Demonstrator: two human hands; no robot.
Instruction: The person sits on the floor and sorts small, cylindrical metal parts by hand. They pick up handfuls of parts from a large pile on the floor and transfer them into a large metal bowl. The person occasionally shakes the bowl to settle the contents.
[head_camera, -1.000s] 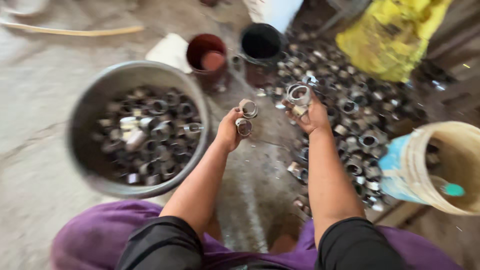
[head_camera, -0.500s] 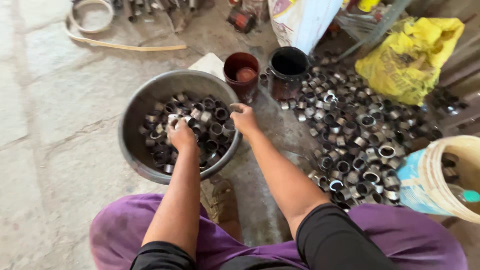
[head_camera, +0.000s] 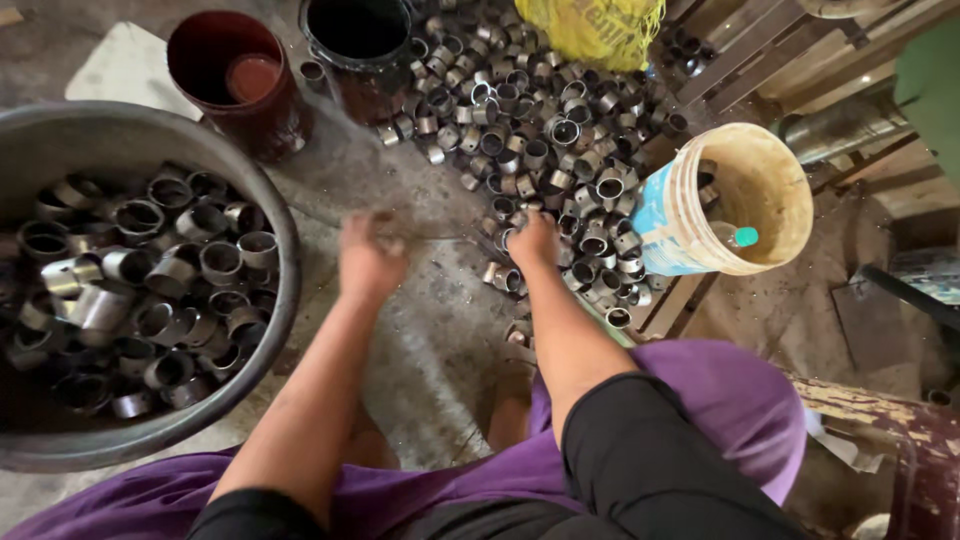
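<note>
Sitting at far left, a wide grey metal basin (head_camera: 285, 300) on the concrete floor (head_camera: 420, 340), heaped with short steel rings (head_camera: 170, 275), dull and oily. Behind it, a dark red paint can (head_camera: 205, 45) with a smaller reddish lid or cup inside, then a black can (head_camera: 362, 30) just beside it. Hovering over bare floor between basin and loose pile, the left hand (head_camera: 368, 258): blurred, fingers curled downward, whether holding anything cannot be told. Further right, the right hand (head_camera: 532, 240), palm down on the near edge of the scattered pile of steel rings (head_camera: 545, 130), fingers bent among the pieces, touching them; grip on any single ring hidden. Spreading from the black can across to the right, that pile, many rings lying on their sides, some upright. Next, a tilted plastic bucket (head_camera: 690, 215), blue and cream, mouth facing up and right, a small teal cap inside. Above, a yellow mesh sack (head_camera: 590, 25). Below, purple cloth (head_camera: 720, 400) over the knees.
</note>
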